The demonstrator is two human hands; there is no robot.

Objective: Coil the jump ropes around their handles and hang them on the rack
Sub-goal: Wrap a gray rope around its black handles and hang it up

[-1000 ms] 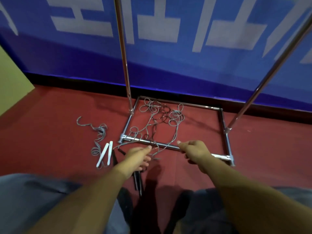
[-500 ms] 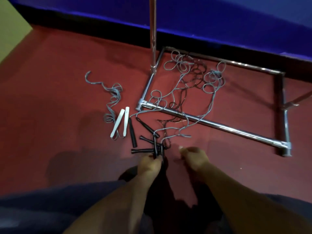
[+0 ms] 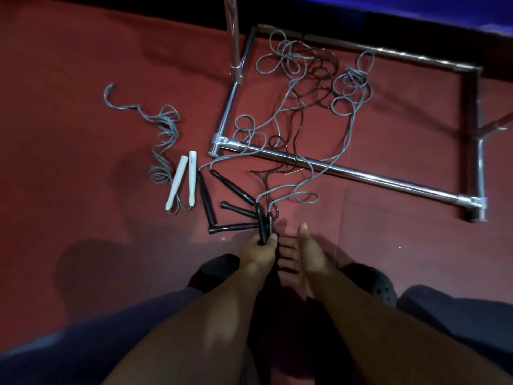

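Crouching over the red floor [image 3: 83,79], we pinch two black handles [image 3: 263,226] together in our left hand [image 3: 259,252], side by side, likely so their rope can be wound round both at once. Our right hand [image 3: 308,254] hovers just beside it, fingers straight and spread, holding nothing, ready to gather cord.

Taking the rack's near bar [image 3: 361,177] as landmark: on our side of it lie four more black handles [image 3: 232,187], fanned loosely, and left of those two white handles [image 3: 183,184] side by side with their grey rope [image 3: 163,132] in kinked loops. That makes eight handles, so we judge four ropes. Across and beyond the bar, inside the rack base [image 3: 477,134], grey cords [image 3: 349,90] and dark cords [image 3: 322,76] tangle; none is coiled yet.
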